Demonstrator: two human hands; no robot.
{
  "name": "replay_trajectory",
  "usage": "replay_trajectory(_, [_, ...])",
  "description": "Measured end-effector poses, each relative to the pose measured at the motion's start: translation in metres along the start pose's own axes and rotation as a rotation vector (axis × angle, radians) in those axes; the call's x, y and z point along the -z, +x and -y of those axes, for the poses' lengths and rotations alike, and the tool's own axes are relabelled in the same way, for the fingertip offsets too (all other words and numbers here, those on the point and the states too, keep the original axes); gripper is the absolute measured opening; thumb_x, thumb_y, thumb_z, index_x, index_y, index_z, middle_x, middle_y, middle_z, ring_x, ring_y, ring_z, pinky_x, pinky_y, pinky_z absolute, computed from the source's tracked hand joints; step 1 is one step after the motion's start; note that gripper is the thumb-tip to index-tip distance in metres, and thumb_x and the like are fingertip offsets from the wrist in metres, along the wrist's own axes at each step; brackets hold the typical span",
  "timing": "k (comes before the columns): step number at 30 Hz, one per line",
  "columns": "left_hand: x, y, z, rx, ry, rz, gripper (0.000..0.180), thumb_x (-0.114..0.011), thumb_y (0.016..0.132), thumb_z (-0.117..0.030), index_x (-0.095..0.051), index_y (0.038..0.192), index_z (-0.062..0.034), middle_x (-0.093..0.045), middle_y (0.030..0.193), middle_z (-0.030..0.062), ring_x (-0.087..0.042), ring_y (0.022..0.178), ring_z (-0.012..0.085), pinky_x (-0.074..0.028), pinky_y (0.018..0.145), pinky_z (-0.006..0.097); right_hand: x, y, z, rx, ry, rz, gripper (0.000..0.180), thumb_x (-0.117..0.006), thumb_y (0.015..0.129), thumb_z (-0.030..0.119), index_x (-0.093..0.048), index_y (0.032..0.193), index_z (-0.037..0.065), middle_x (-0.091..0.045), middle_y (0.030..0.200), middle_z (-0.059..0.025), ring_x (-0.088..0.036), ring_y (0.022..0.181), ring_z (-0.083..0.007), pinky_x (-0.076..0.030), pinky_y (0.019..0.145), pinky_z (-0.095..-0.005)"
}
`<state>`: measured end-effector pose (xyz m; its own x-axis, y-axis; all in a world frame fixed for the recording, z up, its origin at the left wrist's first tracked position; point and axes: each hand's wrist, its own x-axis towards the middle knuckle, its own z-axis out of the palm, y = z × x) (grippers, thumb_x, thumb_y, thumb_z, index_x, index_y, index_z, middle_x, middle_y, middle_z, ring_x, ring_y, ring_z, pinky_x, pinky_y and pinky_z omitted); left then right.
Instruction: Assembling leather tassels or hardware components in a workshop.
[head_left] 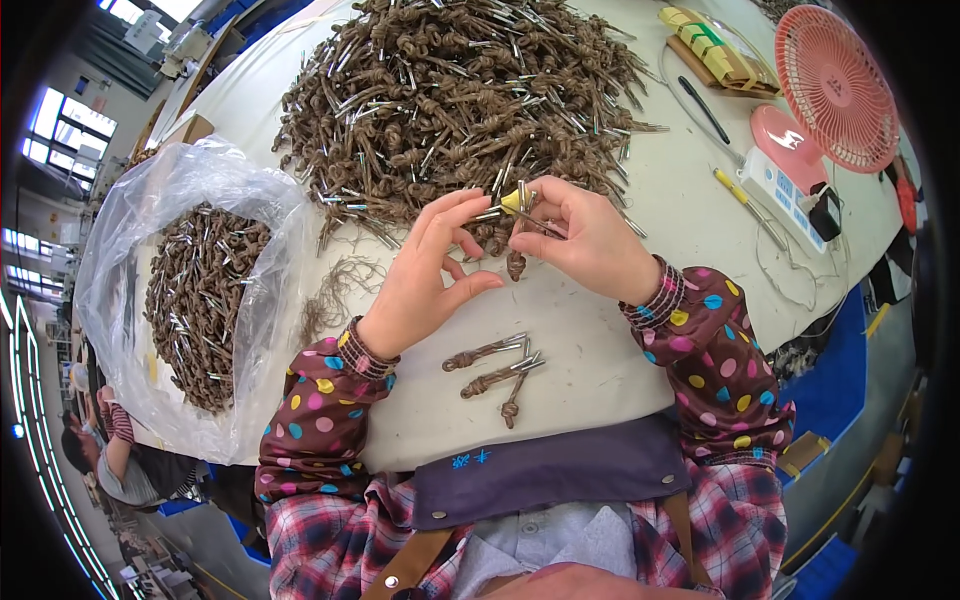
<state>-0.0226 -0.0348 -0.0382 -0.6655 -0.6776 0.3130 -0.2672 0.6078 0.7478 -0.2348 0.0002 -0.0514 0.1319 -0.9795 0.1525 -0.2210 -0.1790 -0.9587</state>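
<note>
My right hand (578, 240) pinches a knotted brown cord with metal tips between thumb and fingers, its knot (516, 264) hanging below. A small yellow piece (516, 201) shows at the fingertips; I cannot tell whether it is a finger cover. Just left of it, my left hand (428, 262) is open, thumb and fingers apart, its fingertips close to the metal tips. Beyond both hands rises a big heap of similar knotted cords (430, 110). Nearer to me on the table, a few finished-looking knotted cords (492, 378) lie separate from the heap.
At left, a clear plastic bag (110, 260) holds a pile of knotted cords (205, 310). Loose brown threads (340, 290) lie beside it. To the right are a pink fan (838, 88), a white power strip (785, 200), a yellow cutter-like tool (750, 208) and a black pen (703, 108).
</note>
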Motion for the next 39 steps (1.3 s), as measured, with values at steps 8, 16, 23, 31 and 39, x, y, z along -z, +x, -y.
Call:
replay_trajectory(8, [-0.003, -0.003, 0.002, 0.206, -0.295, 0.232, 0.071, -0.065, 0.081, -0.001, -0.029, 0.142, -0.0085, -0.065, 0.100, 0.0116, -0.064, 0.079, 0.0182, -0.054, 0.071, 0.028, 0.003, -0.001, 0.011, -0.053, -0.123, 0.156, 0.029, -0.066, 0.084, 0.010, -0.052, 0.109, 0.002, -0.066, 0.087, -0.0049, -0.052, 0.073, -0.0072, -0.042, 0.064, -0.0227])
replay_trajectory(16, [0.001, -0.005, 0.012, 0.027, 0.129, 0.128, 0.038, -0.068, 0.077, 0.001, -0.061, 0.114, -0.0060, -0.064, 0.085, 0.0057, -0.063, 0.075, 0.0175, -0.052, 0.069, 0.028, 0.002, -0.001, 0.010, 0.025, -0.137, 0.107, 0.027, -0.067, 0.080, 0.012, -0.052, 0.099, -0.001, -0.066, 0.080, -0.0152, -0.065, 0.076, -0.0300, -0.047, 0.065, -0.0341])
replay_trajectory(23, [-0.003, 0.000, 0.010, -0.264, 0.233, -0.005, 0.011, -0.065, 0.081, -0.005, -0.064, 0.092, -0.0047, -0.063, 0.083, 0.0070, -0.062, 0.073, 0.0237, -0.051, 0.067, 0.031, 0.002, -0.001, 0.009, -0.007, -0.189, 0.158, 0.026, -0.066, 0.085, 0.014, -0.051, 0.103, 0.003, -0.064, 0.081, -0.0053, -0.049, 0.065, -0.0079, -0.040, 0.059, -0.0244])
replay_trajectory(31, [-0.011, -0.015, 0.022, 0.158, -0.423, 0.109, 0.007, -0.052, 0.094, -0.007, -0.050, 0.099, -0.0019, -0.066, 0.094, 0.0119, -0.066, 0.088, 0.0164, -0.052, 0.071, 0.028, -0.012, -0.006, 0.019, 0.178, -0.239, 0.043, 0.024, -0.065, 0.081, 0.008, -0.054, 0.101, 0.004, -0.064, 0.085, -0.0116, -0.064, 0.072, -0.0286, -0.049, 0.063, -0.0335])
replay_trajectory(39, [-0.018, -0.018, 0.020, 0.178, -0.960, 0.104, 0.005, -0.044, 0.098, -0.007, -0.044, 0.099, -0.0018, -0.063, 0.097, 0.0131, -0.063, 0.085, 0.0154, -0.051, 0.075, 0.027, -0.015, -0.007, 0.021, 0.216, 0.021, 0.055, 0.022, -0.064, 0.083, 0.004, -0.056, 0.104, 0.003, -0.059, 0.087, -0.0025, -0.050, 0.057, -0.0063, -0.040, 0.052, -0.0205])
